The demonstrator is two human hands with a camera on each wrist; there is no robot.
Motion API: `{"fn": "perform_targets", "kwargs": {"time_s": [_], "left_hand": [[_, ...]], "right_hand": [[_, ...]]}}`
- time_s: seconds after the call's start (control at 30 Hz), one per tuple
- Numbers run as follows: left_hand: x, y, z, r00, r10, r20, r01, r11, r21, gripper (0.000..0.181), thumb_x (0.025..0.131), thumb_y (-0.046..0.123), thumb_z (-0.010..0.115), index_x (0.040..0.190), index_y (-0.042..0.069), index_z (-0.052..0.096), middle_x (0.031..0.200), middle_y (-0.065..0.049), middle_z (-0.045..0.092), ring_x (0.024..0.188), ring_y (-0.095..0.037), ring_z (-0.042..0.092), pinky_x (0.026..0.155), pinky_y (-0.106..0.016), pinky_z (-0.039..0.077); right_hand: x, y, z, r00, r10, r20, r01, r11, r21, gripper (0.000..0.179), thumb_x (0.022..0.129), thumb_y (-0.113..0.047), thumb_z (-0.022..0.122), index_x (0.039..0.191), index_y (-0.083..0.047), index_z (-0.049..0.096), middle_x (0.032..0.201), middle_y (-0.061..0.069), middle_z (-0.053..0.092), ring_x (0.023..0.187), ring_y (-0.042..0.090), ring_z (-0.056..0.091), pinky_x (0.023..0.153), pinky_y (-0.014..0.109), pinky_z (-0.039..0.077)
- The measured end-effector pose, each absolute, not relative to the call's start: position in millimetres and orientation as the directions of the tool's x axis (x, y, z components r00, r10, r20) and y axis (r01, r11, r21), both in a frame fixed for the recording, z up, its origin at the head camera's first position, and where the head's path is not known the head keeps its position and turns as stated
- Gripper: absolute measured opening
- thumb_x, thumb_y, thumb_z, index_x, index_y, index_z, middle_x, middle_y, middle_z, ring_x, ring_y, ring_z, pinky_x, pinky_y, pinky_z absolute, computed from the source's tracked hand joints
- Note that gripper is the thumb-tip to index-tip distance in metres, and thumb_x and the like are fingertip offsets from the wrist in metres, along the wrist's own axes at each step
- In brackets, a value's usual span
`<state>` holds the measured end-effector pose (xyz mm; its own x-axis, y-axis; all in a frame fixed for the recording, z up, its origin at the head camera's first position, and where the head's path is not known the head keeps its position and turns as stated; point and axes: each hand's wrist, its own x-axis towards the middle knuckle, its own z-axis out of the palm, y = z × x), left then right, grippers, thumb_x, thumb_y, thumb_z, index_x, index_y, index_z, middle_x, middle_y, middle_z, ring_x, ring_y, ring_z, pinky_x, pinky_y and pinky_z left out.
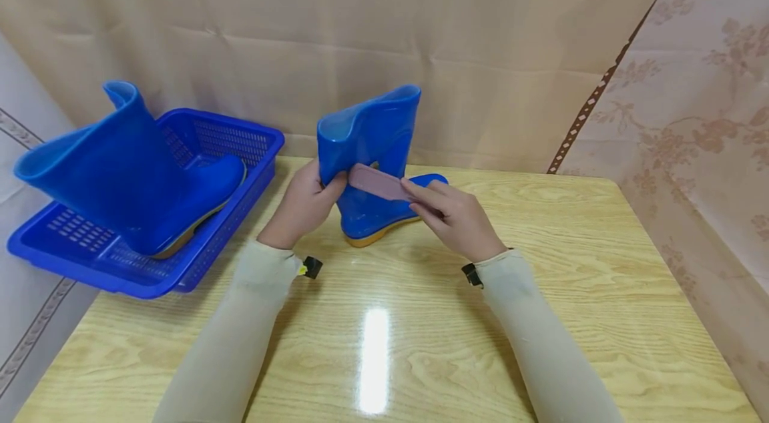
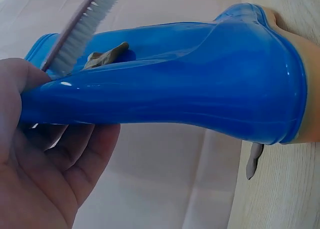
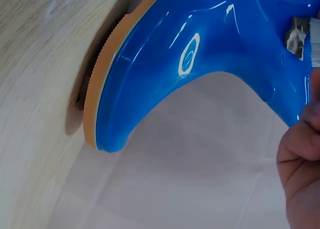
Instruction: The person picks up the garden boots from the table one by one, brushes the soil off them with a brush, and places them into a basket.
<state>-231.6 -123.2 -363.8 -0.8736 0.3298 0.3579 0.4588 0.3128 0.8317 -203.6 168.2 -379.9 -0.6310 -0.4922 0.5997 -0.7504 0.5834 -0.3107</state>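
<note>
A blue rubber boot [image 1: 366,216] with an orange-tan sole stands on the wooden table. My left hand [image 1: 300,206] grips its shaft from the left, thumb on the near side and fingers round the other. In my right hand [image 1: 459,221] is a pinkish brush [image 1: 378,184], its white bristles turned toward the shaft. A brown-grey lump [image 2: 107,56] sticks to the shaft beside the bristles, seen in the left wrist view. Another grey lump [image 2: 254,161] shows by the sole end. At the right wrist view's edge, only part of my right hand [image 3: 302,154] appears.
A blue plastic basket [image 1: 273,143] stands at the table's left, holding a second blue boot [image 1: 132,169] that leans with its opening to the left. A beige curtain [image 1: 480,43] hangs behind the table [image 1: 571,289]. Flowered cloth [image 1: 709,109] is on the right.
</note>
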Motion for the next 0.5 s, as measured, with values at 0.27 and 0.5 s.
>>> {"fn": "perform_targets", "kwargs": {"time_s": [0.27, 0.5], "left_hand": [[-232.4, -122.0, -365.0, -0.922, 0.211, 0.325, 0.382, 0.352, 0.854, 0.044, 0.107, 0.026, 0.053, 0.147, 0.006, 0.052, 0.147, -0.014, 0.058, 0.135, -0.033, 0.056, 0.106, -0.058, 0.048], [-231.3, -122.2, -364.6, -0.945, 0.136, 0.297, 0.327, 0.394, 0.859, 0.046, 0.105, 0.029, 0.057, 0.143, 0.004, 0.055, 0.141, -0.016, 0.062, 0.122, -0.034, 0.063, 0.097, -0.055, 0.054]], "right_hand": [[-204.2, 176.4, -380.7, -0.775, -0.417, 0.475, -0.613, 0.68, -0.402, 0.044, 0.1, -0.017, 0.07, 0.144, -0.024, 0.064, 0.08, -0.003, 0.055, 0.065, 0.013, 0.046, 0.056, 0.029, 0.038], [-204.0, 179.1, -378.6, -0.752, -0.415, 0.512, -0.63, 0.682, -0.372, 0.044, 0.1, -0.016, 0.071, 0.143, -0.02, 0.065, 0.079, -0.002, 0.056, 0.065, 0.012, 0.047, 0.055, 0.028, 0.04]]}}
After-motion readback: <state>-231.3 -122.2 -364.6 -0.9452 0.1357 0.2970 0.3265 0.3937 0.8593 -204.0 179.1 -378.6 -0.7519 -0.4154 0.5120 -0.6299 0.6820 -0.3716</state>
